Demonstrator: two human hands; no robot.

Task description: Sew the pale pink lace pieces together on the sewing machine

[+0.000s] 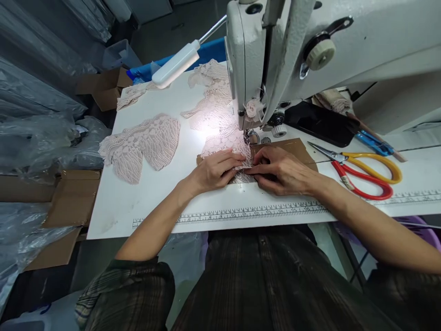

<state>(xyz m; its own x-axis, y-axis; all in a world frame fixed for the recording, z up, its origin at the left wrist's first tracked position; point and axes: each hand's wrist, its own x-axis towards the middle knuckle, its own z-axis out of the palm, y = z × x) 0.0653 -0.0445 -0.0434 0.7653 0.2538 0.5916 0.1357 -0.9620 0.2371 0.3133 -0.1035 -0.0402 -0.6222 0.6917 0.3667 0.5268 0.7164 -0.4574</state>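
Observation:
A piece of pale pink lace (pixel 223 141) lies under the needle area of the sewing machine (pixel 237 69), lit by the lamp. My left hand (pixel 220 169) rests on its near edge, fingers together and pressing the lace down. My right hand (pixel 279 170) pinches the lace edge between thumb and fingers, just in front of the presser foot (pixel 246 137). The fingertips of both hands nearly meet. Beneath the lace and my right hand is a brown flat sheet (pixel 292 148). What lies under my fingers is partly hidden.
More lace pieces (pixel 151 142) are spread left and behind. Scissors with red and yellow handles (pixel 365 170) lie right, near a black phone (pixel 320 122) and a blue tool (pixel 374 142). A lamp (pixel 177 64) hangs over the table. A printed ruler (pixel 241 214) lines the front edge.

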